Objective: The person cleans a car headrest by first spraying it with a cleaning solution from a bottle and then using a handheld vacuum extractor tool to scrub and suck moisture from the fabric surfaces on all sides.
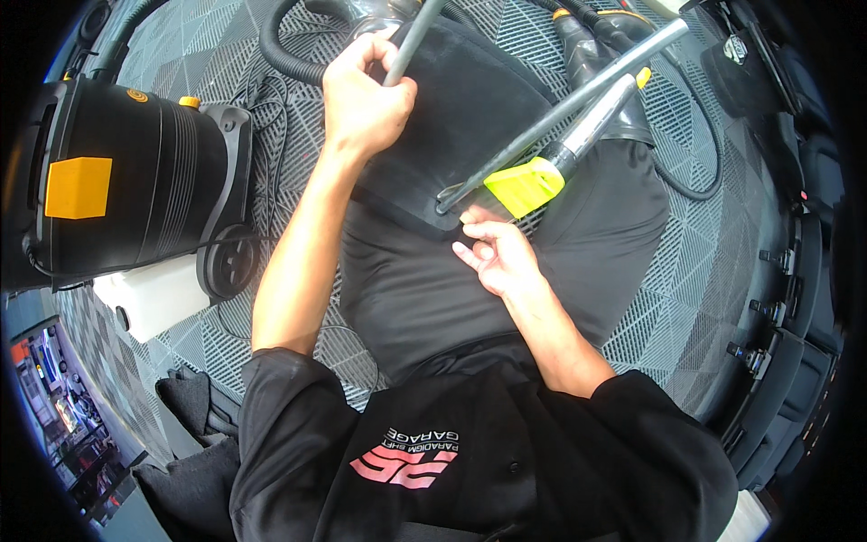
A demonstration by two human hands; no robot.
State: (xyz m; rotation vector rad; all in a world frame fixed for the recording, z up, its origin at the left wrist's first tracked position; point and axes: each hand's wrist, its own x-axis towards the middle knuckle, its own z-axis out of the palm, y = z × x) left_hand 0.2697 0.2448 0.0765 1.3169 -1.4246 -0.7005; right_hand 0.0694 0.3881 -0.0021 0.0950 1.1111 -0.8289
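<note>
A dark fabric-covered panel (452, 108) lies across my lap, with a long metal rod (578, 104) angled over it from a bent lower end. My left hand (366, 99) is closed around a second metal rod (414, 41) at the panel's far left side. By the panel's near edge is my right hand (495, 253), its fingers curled and its thumb beside the bent rod end. What it pinches, if anything, I cannot make out. Just above it, a vacuum nozzle with a bright yellow-green head (526, 187) and a shiny tube (601, 117) leans along my right thigh.
At left stands a black vacuum machine (144, 172) with a white tank (158, 294); a black hose (293, 63) curves above. Cables lie on the grey tiled floor (691, 312). Dark car seats (781, 388) line the right, and black fabric pieces (194, 479) lie lower left.
</note>
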